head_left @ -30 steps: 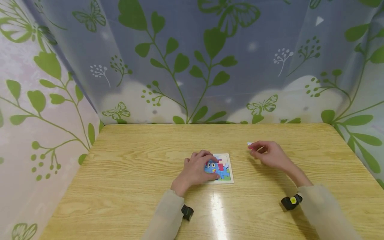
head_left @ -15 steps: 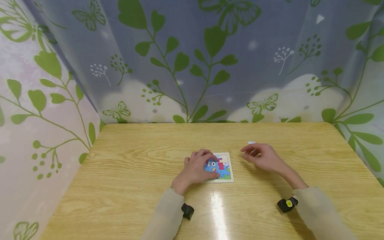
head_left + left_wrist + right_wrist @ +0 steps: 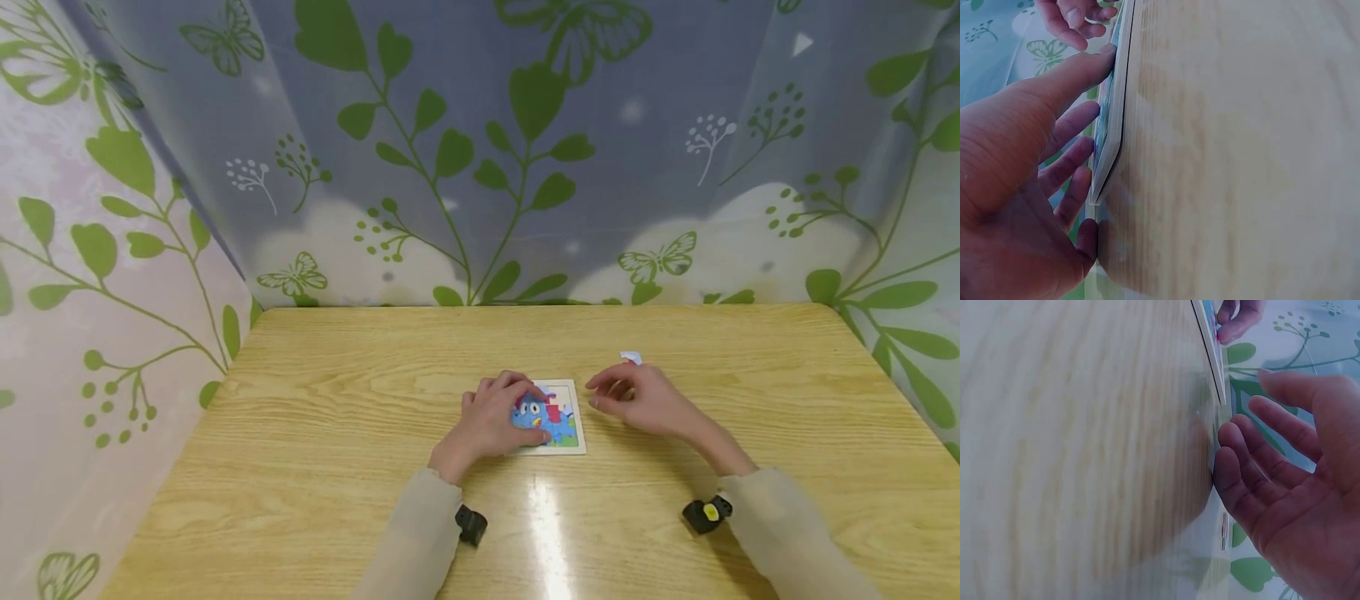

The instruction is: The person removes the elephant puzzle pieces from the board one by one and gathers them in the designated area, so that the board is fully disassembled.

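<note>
A small square jigsaw puzzle (image 3: 562,437) lies flat on the table, a pale frame around a picture of a blue cartoon animal. A cream-coloured area shows near its upper right. My left hand (image 3: 491,421) rests on its left part, thumb and fingertips touching the picture and covering some of it. In the left wrist view the thumb (image 3: 1094,65) presses the puzzle's top near its edge. Just right of the frame, my right hand (image 3: 641,400) hovers with loosely bent fingers and nothing between them. Behind that hand lies a loose puzzle piece (image 3: 632,357), white and red, partly hidden.
The wooden table (image 3: 337,375) extends around the puzzle on every side. At its back edge hangs a curtain (image 3: 480,167) printed with green leaves and butterflies. Black wrist cameras (image 3: 471,525) sit below both cuffs.
My right hand has moved left and slightly toward me, away from the loose piece, which is now more exposed, and nearer the puzzle. My left hand has stayed on the puzzle.
</note>
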### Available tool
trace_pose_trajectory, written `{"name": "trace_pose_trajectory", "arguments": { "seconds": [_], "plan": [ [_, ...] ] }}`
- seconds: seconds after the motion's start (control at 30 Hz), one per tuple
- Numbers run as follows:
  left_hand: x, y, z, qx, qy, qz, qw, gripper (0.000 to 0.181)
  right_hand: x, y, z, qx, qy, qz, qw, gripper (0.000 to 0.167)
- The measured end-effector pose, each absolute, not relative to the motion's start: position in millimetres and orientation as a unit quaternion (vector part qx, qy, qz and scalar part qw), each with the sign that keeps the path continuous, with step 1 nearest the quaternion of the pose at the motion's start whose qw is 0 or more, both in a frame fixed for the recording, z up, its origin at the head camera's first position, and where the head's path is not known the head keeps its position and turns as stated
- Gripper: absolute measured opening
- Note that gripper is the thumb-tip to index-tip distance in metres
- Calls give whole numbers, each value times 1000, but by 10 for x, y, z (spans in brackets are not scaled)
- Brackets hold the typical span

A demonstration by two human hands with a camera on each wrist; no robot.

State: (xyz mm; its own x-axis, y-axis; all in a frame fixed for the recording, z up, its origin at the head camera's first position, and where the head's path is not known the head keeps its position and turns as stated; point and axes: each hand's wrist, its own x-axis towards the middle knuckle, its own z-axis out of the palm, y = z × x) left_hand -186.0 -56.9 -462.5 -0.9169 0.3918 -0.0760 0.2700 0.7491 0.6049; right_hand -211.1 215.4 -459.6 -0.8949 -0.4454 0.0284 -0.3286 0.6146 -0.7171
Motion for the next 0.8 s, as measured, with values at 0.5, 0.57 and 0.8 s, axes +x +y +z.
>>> {"name": "trace_pose_trajectory", "arguments": {
  "seconds": [0.5,0.57,0.8],
  "plan": [
    [-1862,-571,-4616,175,928,311,107,44,-2143,2020,-4601,-291,878,-367,99,22],
    [-1863,-568,-4618,174,928,310,108,44,-2149,1991,-4595,-293,877,-367,106,24],
    [-1873,-556,-4605,178,929,303,114,43,-2162,1920,-4594,-285,884,-353,116,28]
  ]
}}
